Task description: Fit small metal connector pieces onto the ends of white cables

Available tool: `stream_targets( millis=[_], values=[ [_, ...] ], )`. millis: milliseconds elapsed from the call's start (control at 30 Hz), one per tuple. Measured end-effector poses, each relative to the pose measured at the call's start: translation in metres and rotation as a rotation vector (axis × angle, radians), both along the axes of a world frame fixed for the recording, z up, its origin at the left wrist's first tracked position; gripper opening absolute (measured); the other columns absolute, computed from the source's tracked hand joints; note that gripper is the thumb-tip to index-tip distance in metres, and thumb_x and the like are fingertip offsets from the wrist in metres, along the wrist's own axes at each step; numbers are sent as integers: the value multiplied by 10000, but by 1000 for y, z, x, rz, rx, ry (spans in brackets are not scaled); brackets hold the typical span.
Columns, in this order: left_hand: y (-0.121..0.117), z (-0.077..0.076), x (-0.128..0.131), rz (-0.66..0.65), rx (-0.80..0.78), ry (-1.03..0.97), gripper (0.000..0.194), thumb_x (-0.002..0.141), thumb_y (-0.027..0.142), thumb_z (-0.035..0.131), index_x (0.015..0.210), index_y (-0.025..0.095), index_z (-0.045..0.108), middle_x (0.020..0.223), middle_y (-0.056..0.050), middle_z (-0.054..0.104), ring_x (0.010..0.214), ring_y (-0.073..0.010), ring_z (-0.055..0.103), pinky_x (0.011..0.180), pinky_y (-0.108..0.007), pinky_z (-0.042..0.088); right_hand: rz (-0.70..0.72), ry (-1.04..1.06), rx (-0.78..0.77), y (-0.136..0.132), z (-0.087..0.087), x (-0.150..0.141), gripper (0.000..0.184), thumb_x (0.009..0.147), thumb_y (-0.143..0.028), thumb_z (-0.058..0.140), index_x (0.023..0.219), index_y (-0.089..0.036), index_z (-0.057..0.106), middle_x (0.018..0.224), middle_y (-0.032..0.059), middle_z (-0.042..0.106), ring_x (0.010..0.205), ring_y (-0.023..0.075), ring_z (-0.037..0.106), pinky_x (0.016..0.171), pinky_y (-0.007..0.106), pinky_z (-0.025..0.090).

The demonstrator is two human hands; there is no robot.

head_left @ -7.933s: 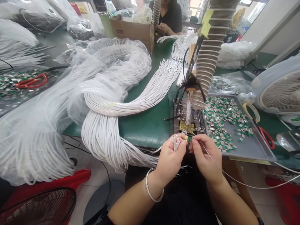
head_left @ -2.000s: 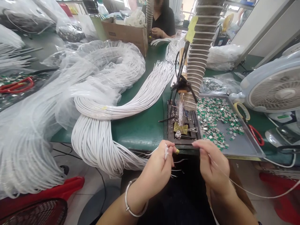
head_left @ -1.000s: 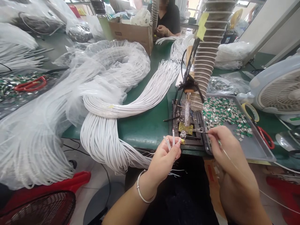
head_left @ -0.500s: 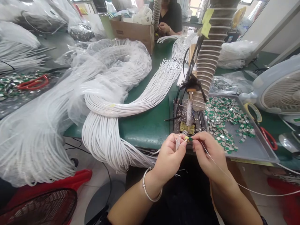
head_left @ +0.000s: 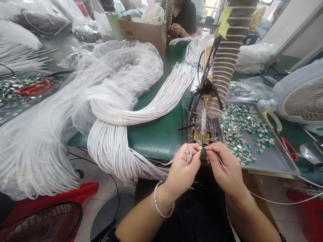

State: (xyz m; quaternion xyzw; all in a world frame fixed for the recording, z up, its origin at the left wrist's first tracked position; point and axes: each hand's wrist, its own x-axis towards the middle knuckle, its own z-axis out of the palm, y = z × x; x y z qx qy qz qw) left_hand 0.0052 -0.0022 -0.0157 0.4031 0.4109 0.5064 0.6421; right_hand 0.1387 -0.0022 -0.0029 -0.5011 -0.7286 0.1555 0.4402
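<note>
My left hand [head_left: 183, 171] is closed around a few white cables [head_left: 189, 156], whose cut ends poke up between thumb and fingers. Pinched at the fingertips of my right hand [head_left: 224, 166] is a small green circuit board [head_left: 203, 149], with a yellowish spot at its left side. One cable tip in my left hand meets or nearly meets this board. A thin pale wire [head_left: 236, 180] runs from my right fingers over the wrist and off to the right; whether they grip it is unclear. Just beyond the fingertips, a soldering iron [head_left: 204, 121] points down over a yellow sponge [head_left: 200, 137].
At right, a grey tray [head_left: 282, 161] holds many small boards, beside tape [head_left: 273, 120], red-handled scissors [head_left: 289, 148] and a fan [head_left: 302, 97]. A ribbed hose [head_left: 227, 60] rises behind the iron. White cable bundles [head_left: 113, 148] fill the left. A co-worker [head_left: 180, 20] sits opposite.
The cable ends in my left hand have shifted slightly left and tilted. Both hands stay together at the small board, with the right hand moved only a little.
</note>
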Motion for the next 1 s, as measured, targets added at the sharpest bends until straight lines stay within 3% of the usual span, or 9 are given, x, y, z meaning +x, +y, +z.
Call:
stream_targets(
  millis=[167,300,433,633,1000],
  values=[
    [2,2,1,49,-20,44,130,840,188,535,713,180,510,920,-28,591,765,-126,533,735,-252,422,-49,-20,174,-4,-7,-1,256,890,-136,433,1091,-203,578,903,63,642,762,172,619,678,338,529],
    [3,4,1,73,-51,60,148,837,187,532,692,177,502,965,-37,601,761,-123,519,719,-249,412,-52,93,220,-9,-18,-2,327,889,-140,428,1199,-199,515,960,86,652,771,175,643,655,342,571],
    [3,6,2,76,-64,33,126,834,186,534,711,177,510,969,-42,608,788,-128,528,745,-250,423,-39,112,242,-9,-20,-3,274,873,-115,468,1128,-188,538,936,88,681,772,168,684,670,320,598],
    [5,11,3,84,-55,11,130,826,191,554,702,176,519,953,-44,615,823,-138,562,773,-252,432,-9,27,359,-3,-18,-1,276,852,-65,501,1066,-214,589,942,86,702,883,204,684,725,385,590],
    [8,17,5,102,-24,40,123,816,204,565,698,182,539,901,-29,612,761,-125,534,754,-250,422,-100,-92,457,2,-9,-5,242,852,-92,518,1013,-237,627,900,69,682,825,206,674,702,382,583]
  ],
)
